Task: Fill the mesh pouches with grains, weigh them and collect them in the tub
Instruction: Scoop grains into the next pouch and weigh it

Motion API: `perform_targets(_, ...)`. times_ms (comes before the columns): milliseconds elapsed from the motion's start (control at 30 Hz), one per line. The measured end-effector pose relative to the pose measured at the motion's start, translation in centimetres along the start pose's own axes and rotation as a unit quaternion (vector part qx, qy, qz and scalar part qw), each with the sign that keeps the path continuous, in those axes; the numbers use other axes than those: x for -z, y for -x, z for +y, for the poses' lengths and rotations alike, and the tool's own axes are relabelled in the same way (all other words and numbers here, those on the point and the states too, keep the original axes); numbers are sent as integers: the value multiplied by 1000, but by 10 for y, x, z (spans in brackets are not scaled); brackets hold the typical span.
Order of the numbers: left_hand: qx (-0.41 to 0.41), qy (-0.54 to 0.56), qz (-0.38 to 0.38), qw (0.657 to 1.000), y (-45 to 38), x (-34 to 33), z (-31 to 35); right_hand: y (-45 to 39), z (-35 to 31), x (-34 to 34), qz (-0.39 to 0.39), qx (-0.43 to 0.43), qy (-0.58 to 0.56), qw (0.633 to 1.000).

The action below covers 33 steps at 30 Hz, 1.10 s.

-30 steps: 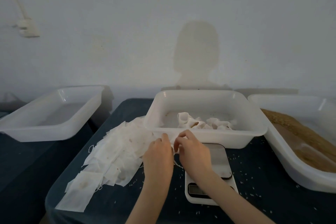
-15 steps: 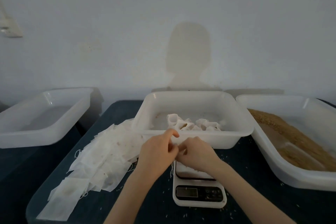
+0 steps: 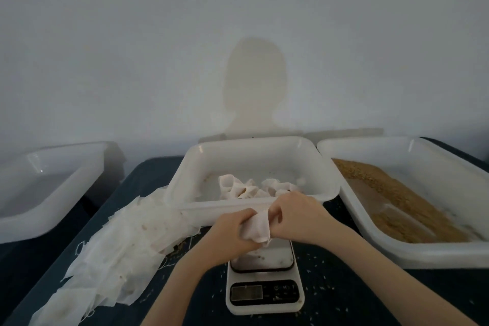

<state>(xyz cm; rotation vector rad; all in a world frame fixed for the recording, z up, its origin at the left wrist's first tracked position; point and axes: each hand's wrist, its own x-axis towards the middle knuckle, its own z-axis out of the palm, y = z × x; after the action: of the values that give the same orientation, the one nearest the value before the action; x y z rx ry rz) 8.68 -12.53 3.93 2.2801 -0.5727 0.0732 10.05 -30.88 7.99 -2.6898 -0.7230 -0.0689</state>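
Your left hand (image 3: pixel 232 230) and your right hand (image 3: pixel 296 216) both pinch 1 white mesh pouch (image 3: pixel 258 229), fingers curled into its cloth. You hold it up in the air, just above the plate of the small white scale (image 3: pixel 264 283) and in front of the middle tub (image 3: pixel 251 209). That tub has a few filled pouches (image 3: pixel 248 189) lying inside it. To your right sits a tub of brown grains (image 3: pixel 397 206) (the grains are heaped along its near side). To your left, a messy pile of flat pouches (image 3: pixel 119 249) lies on the dark table (image 3: pixel 344 294). Loose grains are dotted around the scale. 1 more white tub (image 3: pixel 39 188) sits far to the left.
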Motion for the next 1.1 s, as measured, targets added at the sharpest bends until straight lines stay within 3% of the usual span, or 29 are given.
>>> perform_targets(167, 12, 32, -2, 999, -14, -12, 1, 14, 23, 18, -8, -9, -95, 995)
perform_targets(267, 19, 28, -4, 999, -20, -20, 0, 22, 52, 37, 61, -40, -168, 983)
perform_targets(333, 28, 13, -8, 999, -22, -24, 0, 28, 83, 53, 136, -98, -133, 977)
perform_targets(400, 32, 5, -10, 999, -24, -27, 1, 38, 122, 67, 162, -189, -3, 969)
perform_targets(500, 22, 8, -10, 1000, -27, -30, 3, 52, 183, 74, 14, -301, 204, 932)
perform_targets(600, 31, 6, -24, 999, -29, -33, 5, 58, 213, 64, -118, -321, 225, 912)
perform_targets(733, 34, 7, -40, 999, -30, -36, 4, 58, 221, 51, -101, -312, 242, 913)
perform_targets(867, 37, -3, -42, 998, -28, -34, 1, 53, 218, 48, -116, -328, 182, 920)
perform_targets(1000, 39, -6, -48, 998, -26, -32, -1, 52, 213, 67, -70, -324, 155, 931)
perform_targets(1100, 45, -9, -55, 997, -26, -30, -2, 61, 204, 89, -81, -337, 167, 923)
